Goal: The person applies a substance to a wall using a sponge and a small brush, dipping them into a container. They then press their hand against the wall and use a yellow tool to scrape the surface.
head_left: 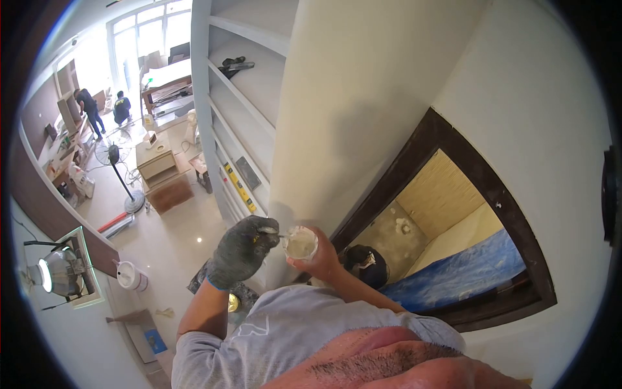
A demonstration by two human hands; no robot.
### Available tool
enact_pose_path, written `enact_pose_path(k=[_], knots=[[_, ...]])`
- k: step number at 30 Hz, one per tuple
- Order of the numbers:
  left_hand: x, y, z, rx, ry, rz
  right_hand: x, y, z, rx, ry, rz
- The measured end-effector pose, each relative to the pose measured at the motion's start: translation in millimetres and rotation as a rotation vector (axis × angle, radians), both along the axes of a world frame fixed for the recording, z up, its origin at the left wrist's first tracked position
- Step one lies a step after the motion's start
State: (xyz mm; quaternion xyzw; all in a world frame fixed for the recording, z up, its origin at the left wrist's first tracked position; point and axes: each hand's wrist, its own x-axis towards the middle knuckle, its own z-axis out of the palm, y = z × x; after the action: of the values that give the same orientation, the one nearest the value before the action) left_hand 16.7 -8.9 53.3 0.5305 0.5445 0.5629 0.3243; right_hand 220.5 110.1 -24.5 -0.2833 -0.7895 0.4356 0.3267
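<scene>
My left hand (243, 251) wears a dark grey knitted glove with a blue cuff edge. Its fingers are closed around a small tool (267, 230) with a pale handle end and a thin shaft. The shaft points at the rim of a small cup (300, 244) of creamy white paste; the tool's working end cannot be made out. Bare and wrapped around the cup's side, my right hand (319, 257) holds it with the mouth facing up. Both hands are close together in front of my grey shirt (278, 324).
White shelves hold a yellow spirit level (238, 187) and a grey plate (247, 173). Right is a dark-framed opening (447, 139) with blue sheeting (463, 269) and a person (368, 266). Below stand a bucket (132, 277), fan (134, 201) and cabinet (156, 162); two people (90, 111) work farther off.
</scene>
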Motion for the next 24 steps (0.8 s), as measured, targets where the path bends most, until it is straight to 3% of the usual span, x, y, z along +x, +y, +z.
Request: enact_pose_path(k=[2, 3, 7, 10, 13, 17, 20, 22, 24], knots=[[-3, 2, -5, 0.083, -0.08, 0.018, 0, 6, -1, 0.051, 0.012, 0.0], [-1, 2, -5, 0.08, -0.333, 0.016, -1, 12, -2, 0.095, 0.024, 0.002], [-13, -5, 19, 0.122, 0.049, 0.095, -11, 20, 24, 0.131, 0.158, 0.018], [-13, -9, 41, 0.145, -0.034, 0.102, -16, 26, 51, 0.151, 0.164, 0.026], [-18, -6, 45, 0.322, -0.309, 0.089, -21, 28, 77, 0.15, 0.217, 0.038], [-17, -9, 70, 0.446, -0.119, 0.158, -27, 28, 98, 0.049, 0.279, 0.07], [-22, -6, 94, 0.436, -0.174, 0.215, -26, 31, 128, 0.063, 0.256, 0.045], [-36, 0, 118, 0.794, -0.293, 0.13, -27, 39, 150, 0.003, 0.33, 0.152], [-54, 8, 157, 0.878, -0.077, 0.293, -27, 45, 177, -0.016, 0.345, 0.227]])
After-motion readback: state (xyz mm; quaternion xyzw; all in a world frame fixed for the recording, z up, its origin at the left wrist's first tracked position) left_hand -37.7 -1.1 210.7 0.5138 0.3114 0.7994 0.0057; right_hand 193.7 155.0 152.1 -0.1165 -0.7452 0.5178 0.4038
